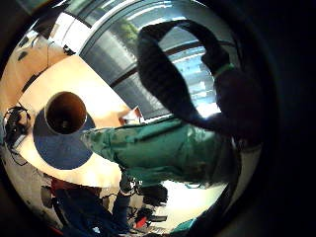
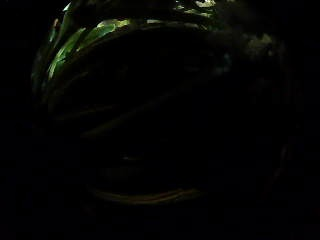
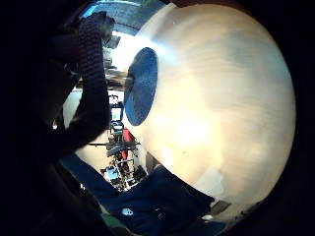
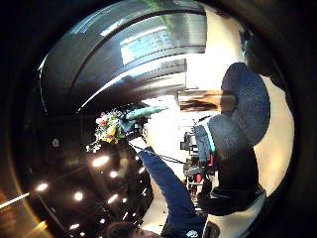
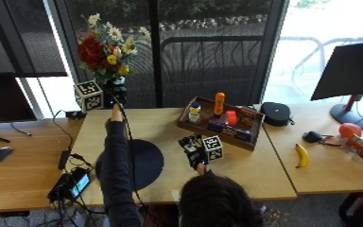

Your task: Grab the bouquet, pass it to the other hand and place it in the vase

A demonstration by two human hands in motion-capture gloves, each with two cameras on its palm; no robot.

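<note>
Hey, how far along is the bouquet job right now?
Done: the bouquet is off the table, raised high in the left hand, which grips its green-wrapped stems. Whether the hand-to-hand pass has happened cannot be told; the right hand is low over the table, holding nothing. Left: placing it in the vase, which stands empty on the dark round mat.
</note>
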